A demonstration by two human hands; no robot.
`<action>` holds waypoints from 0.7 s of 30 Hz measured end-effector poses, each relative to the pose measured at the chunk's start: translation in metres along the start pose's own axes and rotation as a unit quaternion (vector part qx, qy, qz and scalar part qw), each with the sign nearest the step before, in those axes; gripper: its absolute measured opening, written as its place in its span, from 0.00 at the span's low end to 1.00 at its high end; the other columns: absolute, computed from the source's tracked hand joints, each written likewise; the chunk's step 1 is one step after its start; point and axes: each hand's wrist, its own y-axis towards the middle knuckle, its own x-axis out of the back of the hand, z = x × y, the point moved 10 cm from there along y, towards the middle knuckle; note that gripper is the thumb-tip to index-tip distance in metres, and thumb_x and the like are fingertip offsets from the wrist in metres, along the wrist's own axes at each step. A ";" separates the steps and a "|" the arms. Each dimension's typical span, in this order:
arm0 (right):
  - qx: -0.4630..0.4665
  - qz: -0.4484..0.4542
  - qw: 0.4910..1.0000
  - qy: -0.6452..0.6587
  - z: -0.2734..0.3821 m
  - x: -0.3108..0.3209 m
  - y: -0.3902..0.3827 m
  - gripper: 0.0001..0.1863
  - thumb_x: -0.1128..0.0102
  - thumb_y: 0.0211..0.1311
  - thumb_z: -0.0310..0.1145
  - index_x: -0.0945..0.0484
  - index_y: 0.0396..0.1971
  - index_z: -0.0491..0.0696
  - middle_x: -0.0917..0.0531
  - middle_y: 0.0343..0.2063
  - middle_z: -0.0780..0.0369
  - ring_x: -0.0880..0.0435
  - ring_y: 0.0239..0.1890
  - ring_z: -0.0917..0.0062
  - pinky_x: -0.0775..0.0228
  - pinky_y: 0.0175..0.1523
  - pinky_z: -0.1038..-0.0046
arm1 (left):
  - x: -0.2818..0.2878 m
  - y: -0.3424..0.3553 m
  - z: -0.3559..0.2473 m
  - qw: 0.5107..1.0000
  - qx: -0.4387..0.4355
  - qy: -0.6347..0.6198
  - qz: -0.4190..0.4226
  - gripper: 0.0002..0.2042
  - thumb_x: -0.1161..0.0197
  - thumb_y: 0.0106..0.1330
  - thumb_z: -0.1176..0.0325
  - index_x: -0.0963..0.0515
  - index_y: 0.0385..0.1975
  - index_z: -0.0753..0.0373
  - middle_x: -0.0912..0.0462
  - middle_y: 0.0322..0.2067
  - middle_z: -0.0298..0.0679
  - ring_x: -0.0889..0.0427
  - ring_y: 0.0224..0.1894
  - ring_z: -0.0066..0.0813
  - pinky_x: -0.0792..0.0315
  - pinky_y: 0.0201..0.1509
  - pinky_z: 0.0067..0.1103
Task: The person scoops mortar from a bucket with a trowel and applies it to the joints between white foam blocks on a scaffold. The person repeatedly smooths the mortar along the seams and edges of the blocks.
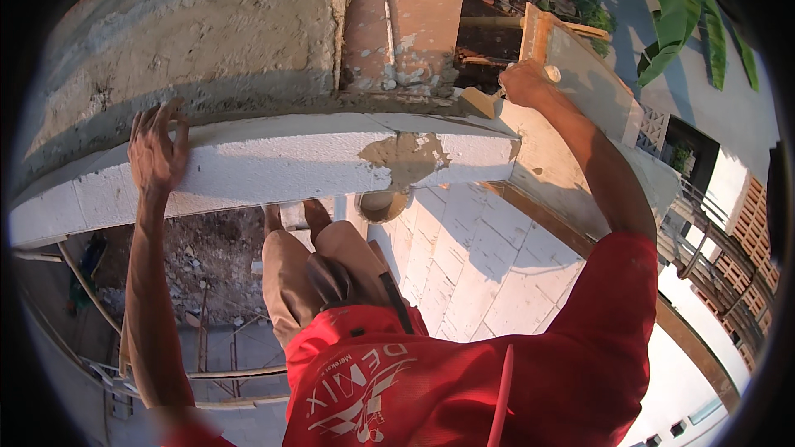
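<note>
My left hand (157, 149) lies on the top edge of a white block wall (273, 161), fingers spread toward the wet grey mortar (224, 41) beyond it. My right hand (526, 83) is closed at the right end of this wall, against the edge of a mortar-smeared board (580, 70). A round pale knob or handle end (552, 74) shows beside that fist; what the fingers grip is mostly hidden. Just left of it, a tan flat piece (478, 103) rests near the mortar edge. A grey mortar patch (406, 157) covers part of the blocks' near face.
A pinkish, mortar-spotted panel (402, 21) stands beyond the wall. Below, a drop shows rubble ground (215, 257) and thin poles (232, 374). A white block wall (480, 257) runs down at right, with a round opening (383, 205) near its top. Banana leaves (671, 16) hang far right.
</note>
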 end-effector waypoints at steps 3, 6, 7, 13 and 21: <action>0.016 -0.030 0.999 0.008 0.016 0.004 0.010 0.08 0.39 0.58 0.31 0.11 0.33 0.51 0.10 0.36 0.60 0.12 0.45 0.67 0.25 0.47 0.64 | 0.003 0.000 -0.001 1.000 -0.004 0.008 -0.007 0.18 0.44 0.69 0.61 0.20 0.55 0.57 0.14 0.45 0.41 0.20 0.55 0.45 0.33 0.68 0.38; 0.013 -0.048 0.999 0.012 0.019 0.007 0.014 0.08 0.38 0.58 0.31 0.10 0.34 0.50 0.10 0.36 0.60 0.11 0.45 0.67 0.25 0.47 0.64 | 0.003 0.001 -0.003 1.000 -0.001 0.012 0.007 0.17 0.44 0.69 0.61 0.20 0.56 0.56 0.14 0.46 0.41 0.20 0.56 0.45 0.33 0.68 0.39; 0.015 -0.039 0.999 -0.005 0.020 0.006 0.015 0.09 0.38 0.59 0.31 0.10 0.34 0.50 0.10 0.37 0.60 0.11 0.45 0.68 0.24 0.47 0.65 | 0.001 0.001 -0.001 1.000 0.012 0.018 0.018 0.17 0.44 0.70 0.61 0.20 0.56 0.56 0.14 0.46 0.41 0.20 0.57 0.45 0.34 0.69 0.39; 0.050 -0.015 0.996 -0.067 0.048 -0.002 0.023 0.09 0.36 0.58 0.34 0.09 0.35 0.53 0.09 0.35 0.62 0.10 0.43 0.70 0.23 0.45 0.67 | 0.001 0.002 -0.001 1.000 0.020 0.008 0.022 0.17 0.44 0.70 0.61 0.20 0.56 0.56 0.14 0.48 0.41 0.21 0.60 0.46 0.37 0.73 0.41; 0.145 -0.007 0.984 -0.100 0.117 0.010 0.020 0.05 0.35 0.53 0.30 0.11 0.27 0.50 0.11 0.28 0.62 0.11 0.34 0.69 0.25 0.36 0.65 | -0.003 0.000 0.002 1.000 -0.004 0.015 0.016 0.17 0.44 0.70 0.61 0.21 0.56 0.56 0.14 0.48 0.41 0.20 0.59 0.46 0.38 0.73 0.43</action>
